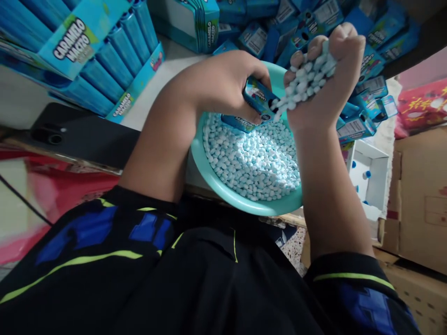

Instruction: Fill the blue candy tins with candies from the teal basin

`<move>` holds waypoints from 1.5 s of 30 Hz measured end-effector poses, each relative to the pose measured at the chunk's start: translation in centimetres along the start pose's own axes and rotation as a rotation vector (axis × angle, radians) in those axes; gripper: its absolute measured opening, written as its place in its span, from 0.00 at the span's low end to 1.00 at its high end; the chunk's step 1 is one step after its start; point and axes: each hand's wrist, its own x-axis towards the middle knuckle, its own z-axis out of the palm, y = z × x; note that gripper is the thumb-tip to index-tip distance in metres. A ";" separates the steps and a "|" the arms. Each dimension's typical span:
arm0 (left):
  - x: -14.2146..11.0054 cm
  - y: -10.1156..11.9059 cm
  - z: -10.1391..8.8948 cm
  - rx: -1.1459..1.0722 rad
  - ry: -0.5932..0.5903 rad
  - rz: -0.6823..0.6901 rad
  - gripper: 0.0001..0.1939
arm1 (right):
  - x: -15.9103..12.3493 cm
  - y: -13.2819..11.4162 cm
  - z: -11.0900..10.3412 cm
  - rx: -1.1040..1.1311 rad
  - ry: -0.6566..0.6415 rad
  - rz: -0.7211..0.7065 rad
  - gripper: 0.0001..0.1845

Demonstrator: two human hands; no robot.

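"While the left hand (pixel 228 81) is clamping a blue box (pixel 259 93) over the tub, what's the right hand (pixel 328 97) doing? I'm standing on the wrong side lol."

"It's cupping a handful of small pale blue and white pieces (pixel 310 77). Palm's facing the box, fingers are curling up around the pile, so not spread flat and not a tight fist either."

"And the box, where's it sitting in the grip?"

"Right between thumb and fingers: thumb is pressing the near side, fingers are wrapping over the far side. It's tilting, and one end is poking out toward the right palm. Some pieces are bunching up right at that end, just under the heel of the right hand. There's more printed blue card (pixel 237 123) showing below the thumb, but I can't tell if that's a second box."

"What's underneath?"

"The teal tub (pixel 240 202), holding loads of the same pieces (pixel 254 167). Packed display trays (pixel 136 65) are standing off to the left, with a dark phone (pixel 49 132) lying near the left forearm, and loose blue boxes (pixel 356 125) are heaping up behind the right hand."
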 end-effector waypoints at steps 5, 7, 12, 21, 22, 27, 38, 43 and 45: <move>0.1 -0.2 0.2 0.031 -0.008 -0.019 0.33 | 0.5 1.2 -1.3 -0.026 -0.086 -0.007 0.19; 0.1 -0.3 0.2 0.042 -0.012 -0.016 0.33 | 0.6 1.5 -1.7 -0.165 -0.076 0.019 0.26; 0.0 -0.8 0.0 0.007 0.039 0.029 0.30 | 0.0 1.3 -1.9 -0.320 -0.166 0.041 0.35; 0.1 -0.6 -0.1 -0.040 0.030 -0.016 0.27 | -0.3 1.8 -1.2 -0.267 -0.239 0.033 0.34; 0.1 -0.6 -0.1 -0.045 0.024 -0.007 0.26 | -0.5 1.6 -1.1 -0.258 -0.229 0.041 0.33; 0.0 -0.6 -0.2 -0.079 0.031 0.034 0.25 | -1.3 0.3 -0.4 -0.345 -0.262 0.082 0.26; 0.0 -0.6 0.1 -0.107 0.086 -0.038 0.23 | -1.8 -2.0 -0.7 -0.468 -0.404 -0.081 0.32; 0.1 -0.8 0.7 -0.096 0.089 -0.017 0.21 | -2.3 -2.1 -0.7 -0.613 -0.498 -0.195 0.17; 0.1 -0.8 1.0 -0.087 0.110 -0.013 0.20 | -2.4 -1.6 -0.5 -0.680 -0.512 -0.269 0.11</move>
